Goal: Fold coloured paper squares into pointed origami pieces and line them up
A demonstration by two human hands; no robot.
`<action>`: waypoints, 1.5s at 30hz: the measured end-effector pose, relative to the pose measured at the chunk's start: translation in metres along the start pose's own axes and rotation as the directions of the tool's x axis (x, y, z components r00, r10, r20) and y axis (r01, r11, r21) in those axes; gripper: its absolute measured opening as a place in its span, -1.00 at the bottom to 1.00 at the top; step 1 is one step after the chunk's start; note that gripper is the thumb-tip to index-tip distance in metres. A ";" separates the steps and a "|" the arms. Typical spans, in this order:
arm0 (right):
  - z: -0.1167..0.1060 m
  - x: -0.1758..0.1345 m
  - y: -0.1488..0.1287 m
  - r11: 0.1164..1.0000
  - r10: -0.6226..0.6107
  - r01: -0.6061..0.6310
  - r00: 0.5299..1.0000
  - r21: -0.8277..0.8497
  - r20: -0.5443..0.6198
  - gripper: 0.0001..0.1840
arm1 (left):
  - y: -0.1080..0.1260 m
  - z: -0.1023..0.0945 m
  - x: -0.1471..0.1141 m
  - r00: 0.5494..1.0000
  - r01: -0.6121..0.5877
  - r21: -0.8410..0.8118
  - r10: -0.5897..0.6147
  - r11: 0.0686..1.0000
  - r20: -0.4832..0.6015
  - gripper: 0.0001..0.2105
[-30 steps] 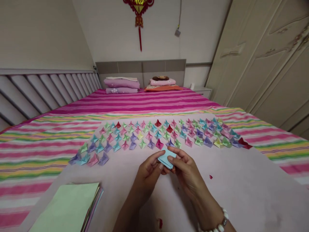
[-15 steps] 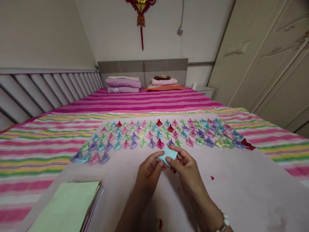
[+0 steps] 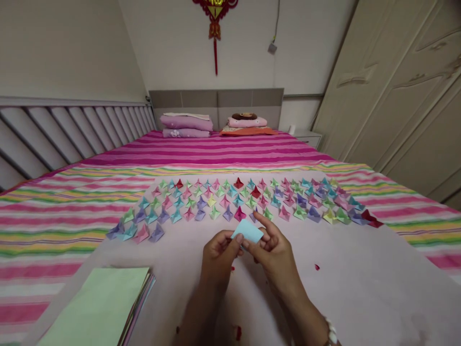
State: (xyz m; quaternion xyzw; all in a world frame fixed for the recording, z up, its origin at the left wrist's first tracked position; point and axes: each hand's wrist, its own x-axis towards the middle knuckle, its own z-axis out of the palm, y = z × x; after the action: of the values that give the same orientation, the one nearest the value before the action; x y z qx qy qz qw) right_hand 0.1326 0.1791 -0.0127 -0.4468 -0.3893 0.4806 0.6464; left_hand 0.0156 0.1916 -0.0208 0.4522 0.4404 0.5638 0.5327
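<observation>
A small light-blue folded paper (image 3: 248,230) is held up between my two hands, above the pale sheet (image 3: 360,269). My left hand (image 3: 220,252) pinches its lower left side, thumb on the face. On the right, my right hand (image 3: 274,245) grips the lower edge with its thumb, while the index finger points up, off the paper. Just beyond the hands stand rows of small folded paper boats (image 3: 239,213) in many colours. The fingers behind the paper are partly hidden.
A stack of coloured paper (image 3: 97,302), light green on top, lies at the front left. Red scraps (image 3: 317,267) dot the sheet. Striped bedding (image 3: 43,230) surrounds it. Folded quilts (image 3: 186,126) rest by the headboard; a railing (image 3: 72,129) runs along the left.
The light-blue paper has been turned so its flat face shows more fully. My left thumb has moved onto the face, and my right index finger has lifted off it.
</observation>
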 end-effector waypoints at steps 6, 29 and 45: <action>-0.005 0.004 0.002 0.992 0.113 -0.118 0.989 0.048 0.096 -0.57 | 0.002 -0.005 0.000 1.000 -0.018 0.058 0.019 0.998 -0.017 -0.76; -0.010 0.006 0.001 0.994 0.108 -0.107 0.990 -0.014 0.090 -0.84 | -0.009 0.000 0.002 0.998 -0.056 -0.051 0.058 0.997 0.035 -0.74; -0.017 0.010 -0.002 0.993 0.117 -0.118 0.980 -0.003 0.159 -0.81 | -0.006 -0.009 0.006 0.999 0.028 -0.078 -0.025 0.997 0.035 -0.66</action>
State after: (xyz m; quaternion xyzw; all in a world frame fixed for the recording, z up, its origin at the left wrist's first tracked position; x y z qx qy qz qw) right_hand 0.1518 0.1853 -0.0151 -0.4271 -0.4108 0.5533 0.5854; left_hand 0.0074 0.1974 -0.0283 0.4345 0.4149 0.5657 0.5648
